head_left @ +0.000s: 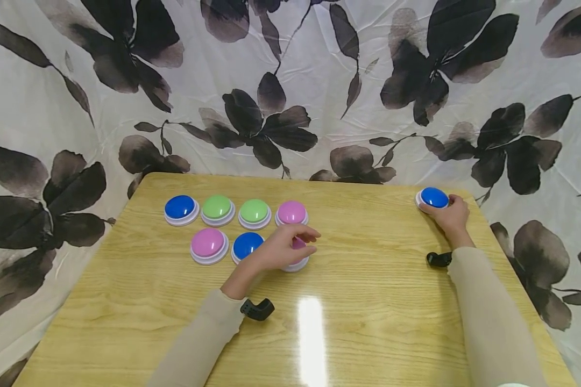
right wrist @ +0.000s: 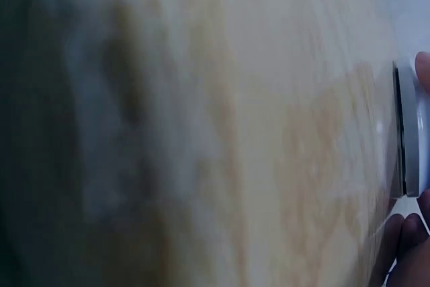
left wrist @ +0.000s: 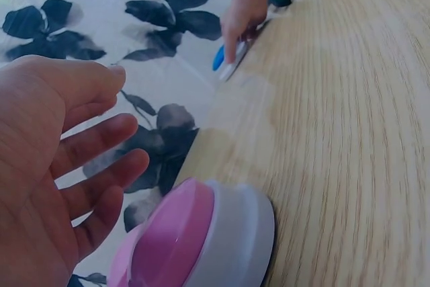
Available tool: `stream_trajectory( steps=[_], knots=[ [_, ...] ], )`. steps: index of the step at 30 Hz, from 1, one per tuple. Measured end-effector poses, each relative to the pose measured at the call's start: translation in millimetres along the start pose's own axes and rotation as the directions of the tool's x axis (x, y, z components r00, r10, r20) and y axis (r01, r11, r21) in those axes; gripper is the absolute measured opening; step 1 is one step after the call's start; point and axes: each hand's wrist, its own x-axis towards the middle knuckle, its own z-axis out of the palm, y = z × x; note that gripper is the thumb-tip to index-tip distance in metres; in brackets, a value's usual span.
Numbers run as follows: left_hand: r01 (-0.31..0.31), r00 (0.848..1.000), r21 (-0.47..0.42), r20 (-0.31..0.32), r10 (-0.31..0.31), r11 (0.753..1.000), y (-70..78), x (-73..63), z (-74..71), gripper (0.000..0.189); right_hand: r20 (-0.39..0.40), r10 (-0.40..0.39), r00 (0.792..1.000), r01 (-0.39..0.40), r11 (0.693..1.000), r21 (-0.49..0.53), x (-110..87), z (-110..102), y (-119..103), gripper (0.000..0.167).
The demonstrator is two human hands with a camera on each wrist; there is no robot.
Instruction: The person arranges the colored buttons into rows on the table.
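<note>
My right hand (head_left: 451, 217) grips a blue dome push button (head_left: 434, 197) with a white base by its side, near the table's far right corner. Only that button's white base (right wrist: 410, 129) and some fingertips show in the right wrist view; whether it touches the tabletop I cannot tell. At the left, my left hand (head_left: 285, 248) hovers over a pink push button (head_left: 296, 264) and partly hides it. Its fingers are loosely bent and hold nothing, as the left wrist view shows beside a pink button (left wrist: 178, 236).
Several more push buttons form two rows: a blue one (head_left: 179, 207), two green ones (head_left: 217, 207) and a pink one (head_left: 292, 212) behind, another pink (head_left: 207, 243) and blue (head_left: 247, 245) in front. A floral curtain (head_left: 290, 150) hangs behind the wooden table (head_left: 368, 301).
</note>
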Motion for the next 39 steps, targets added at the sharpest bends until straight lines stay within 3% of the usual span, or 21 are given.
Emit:
stream_trajectory(
  steps=[6, 15, 24, 34, 39],
  knots=[
    [0.0, 1.0, -0.016, -0.026, 0.0, 1.0, 2.5, 4.9, 5.0, 0.031, -0.001, -0.031, 1.0, 0.031, 0.999, 0.016, 1.2, 1.0, -1.2, 0.1],
    [0.002, 1.0, -0.026, -0.014, -0.003, 1.0, -0.3, 10.7, 20.0, 0.032, 0.061, 0.027, 0.998, -0.029, 0.999, 0.041, -5.3, 0.6, 3.8, 0.101],
    [0.006, 1.0, -0.002, -0.02, -0.006, 1.0, 0.4, 21.9, 27.6, 0.034, 0.104, -0.074, 0.992, 0.074, 0.997, 0.002, -7.1, -2.5, -7.4, 0.104],
    [0.012, 0.999, -0.02, -0.03, -0.013, 1.0, 6.9, 29.8, 36.3, 0.029, 0.153, -0.245, 0.957, 0.249, 0.968, -0.01, -36.3, -8.9, -26.9, 0.094],
    [0.01, 0.999, -0.014, -0.032, -0.011, 1.0, 8.4, 34.0, 39.9, 0.028, 0.169, -0.292, 0.941, 0.297, 0.955, -0.002, -51.4, -6.0, -34.2, 0.091]
  ],
)
